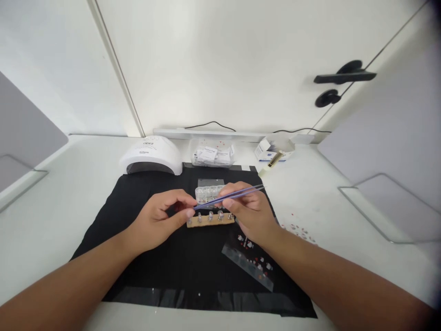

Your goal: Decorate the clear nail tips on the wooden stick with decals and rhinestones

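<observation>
Purple-blue tweezers (237, 194) lie slantwise across both hands, their silver points aimed to the upper right. My right hand (253, 209) is closed around their middle. At their lower left end, my left hand (161, 216) pinches them between thumb and index finger. Just below, a tan strip (206, 221) carries a row of several small shiny nail tips on stands. Behind the hands sits a clear compartment box (208, 192) of small sparkling pieces, partly hidden by my right hand. A clear sticker sheet (248, 264) with small red and white figures lies below my right wrist.
A black cloth (165, 271) covers the middle of the white table. At the back stand a white nail lamp (151, 156), a clear tub of white packets (212, 154) and an opened small box (274, 149). Another sticker sheet (299, 231) lies right of the cloth.
</observation>
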Demonstrator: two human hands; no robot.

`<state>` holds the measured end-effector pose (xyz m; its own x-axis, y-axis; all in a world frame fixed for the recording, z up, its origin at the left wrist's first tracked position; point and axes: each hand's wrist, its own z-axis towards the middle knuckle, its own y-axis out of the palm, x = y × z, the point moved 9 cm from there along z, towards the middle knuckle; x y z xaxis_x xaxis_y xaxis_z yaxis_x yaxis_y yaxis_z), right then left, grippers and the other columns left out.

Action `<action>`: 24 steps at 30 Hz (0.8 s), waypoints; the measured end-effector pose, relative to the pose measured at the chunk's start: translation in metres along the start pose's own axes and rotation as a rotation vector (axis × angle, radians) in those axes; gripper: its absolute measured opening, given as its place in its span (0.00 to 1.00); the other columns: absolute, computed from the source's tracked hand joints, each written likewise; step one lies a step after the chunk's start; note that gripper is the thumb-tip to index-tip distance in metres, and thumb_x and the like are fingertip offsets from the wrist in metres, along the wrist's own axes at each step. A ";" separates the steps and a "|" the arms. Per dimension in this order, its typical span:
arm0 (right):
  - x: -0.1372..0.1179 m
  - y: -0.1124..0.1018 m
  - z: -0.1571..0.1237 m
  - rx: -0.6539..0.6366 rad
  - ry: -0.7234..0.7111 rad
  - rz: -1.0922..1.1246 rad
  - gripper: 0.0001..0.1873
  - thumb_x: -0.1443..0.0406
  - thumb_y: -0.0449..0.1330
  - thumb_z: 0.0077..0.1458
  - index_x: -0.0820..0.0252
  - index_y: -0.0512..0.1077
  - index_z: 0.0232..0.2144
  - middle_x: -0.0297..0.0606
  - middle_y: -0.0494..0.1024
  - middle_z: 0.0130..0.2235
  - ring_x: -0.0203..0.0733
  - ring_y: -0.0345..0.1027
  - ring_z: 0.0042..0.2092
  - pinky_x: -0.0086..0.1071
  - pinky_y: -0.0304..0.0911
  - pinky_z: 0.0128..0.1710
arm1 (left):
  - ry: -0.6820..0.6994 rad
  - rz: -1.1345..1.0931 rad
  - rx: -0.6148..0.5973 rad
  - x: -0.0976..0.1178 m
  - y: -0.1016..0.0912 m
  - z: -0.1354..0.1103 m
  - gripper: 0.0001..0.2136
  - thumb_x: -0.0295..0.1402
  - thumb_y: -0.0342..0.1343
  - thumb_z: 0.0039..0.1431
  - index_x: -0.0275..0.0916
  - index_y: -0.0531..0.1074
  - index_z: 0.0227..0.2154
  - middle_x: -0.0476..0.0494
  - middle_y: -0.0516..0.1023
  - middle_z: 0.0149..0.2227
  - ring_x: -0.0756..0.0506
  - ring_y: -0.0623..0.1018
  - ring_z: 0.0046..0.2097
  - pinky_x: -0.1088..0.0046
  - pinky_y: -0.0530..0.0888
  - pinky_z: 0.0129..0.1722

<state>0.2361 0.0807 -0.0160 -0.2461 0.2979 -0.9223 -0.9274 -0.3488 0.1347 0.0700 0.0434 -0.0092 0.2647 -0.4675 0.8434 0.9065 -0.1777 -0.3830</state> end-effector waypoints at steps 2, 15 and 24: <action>0.007 0.000 0.002 -0.003 0.060 -0.018 0.10 0.56 0.68 0.51 0.55 0.75 0.32 0.31 0.78 0.27 0.37 0.74 0.30 0.33 0.70 0.30 | 0.037 0.097 0.036 0.007 -0.001 -0.001 0.04 0.28 0.58 0.62 0.42 0.76 0.38 0.50 0.77 0.32 0.53 0.75 0.32 0.79 0.70 0.31; -0.060 0.015 -0.023 -0.099 -0.708 -0.858 0.10 0.69 0.60 0.55 0.53 0.68 0.40 0.26 0.71 0.23 0.35 0.64 0.24 0.31 0.60 0.28 | 0.049 0.263 0.292 0.011 -0.022 -0.006 0.01 0.28 0.58 0.61 0.40 0.74 0.34 0.50 0.77 0.30 0.52 0.77 0.30 0.79 0.73 0.30; -0.055 0.035 -0.038 -0.184 -0.909 -1.192 0.10 0.70 0.59 0.59 0.59 0.69 0.44 0.35 0.79 0.27 0.40 0.70 0.28 0.35 0.60 0.30 | 0.515 0.433 0.045 0.072 0.020 -0.019 0.07 0.21 0.55 0.60 0.39 0.69 0.39 0.47 0.74 0.28 0.51 0.72 0.29 0.76 0.71 0.28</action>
<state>0.2274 0.0184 0.0259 0.4543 0.8868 0.0849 -0.6739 0.4044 -0.6184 0.1002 -0.0104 0.0363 0.4269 -0.8436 0.3258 0.7698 0.1499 -0.6204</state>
